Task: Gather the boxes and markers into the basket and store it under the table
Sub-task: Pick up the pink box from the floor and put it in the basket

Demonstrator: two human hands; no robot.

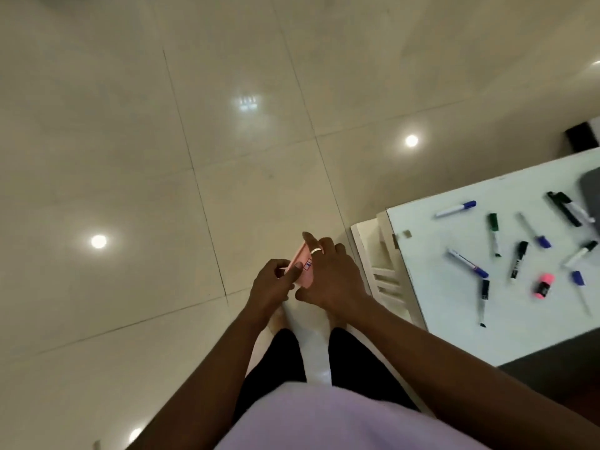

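Pink cardboard box [300, 266] sat clamped between my left hand [272, 287] and right hand [329, 277], above the glossy cream tiled floor [130, 157]. Loose whiteboard markers [467, 263] lay scattered on the white table [431, 287] at right.

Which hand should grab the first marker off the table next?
Right, probably. The right hand is nearer the white table, where the markers, such as the blue marker, lie on that side. The left hand could keep the pink box, which both now hold.

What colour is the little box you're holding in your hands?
Pink, with a small white label. The box shows in the head view, held between both hands.
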